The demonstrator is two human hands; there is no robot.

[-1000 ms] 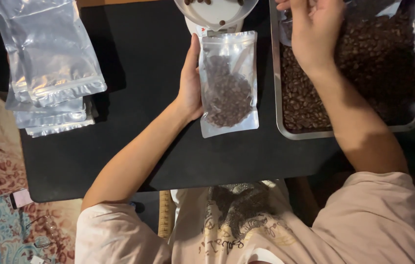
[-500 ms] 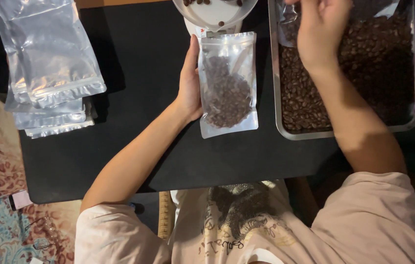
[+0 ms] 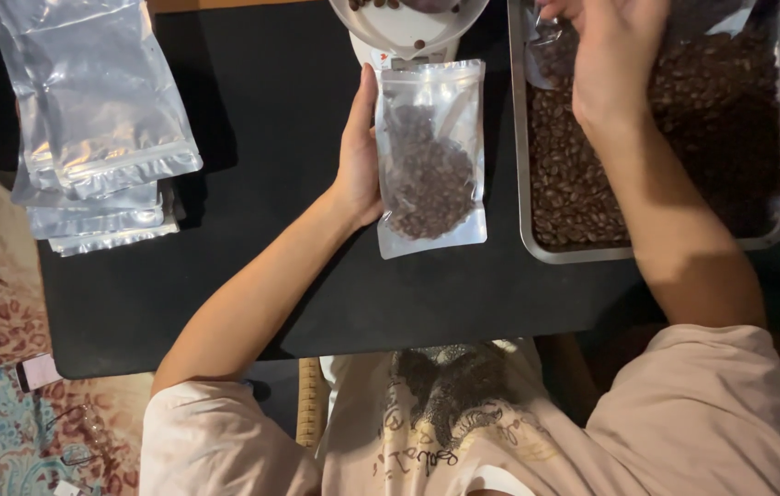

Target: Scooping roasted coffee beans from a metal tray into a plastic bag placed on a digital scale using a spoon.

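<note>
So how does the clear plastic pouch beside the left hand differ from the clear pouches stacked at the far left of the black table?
The clear plastic pouch by the left hand holds dark coffee beans and bulges; the stacked clear pouches look empty and flat. The filled pouch lies alone under a white funnel, with the left hand against its edge; the stacked ones overlap, untouched. Both kinds are transparent, rectangular, and lie on the black table.
</note>
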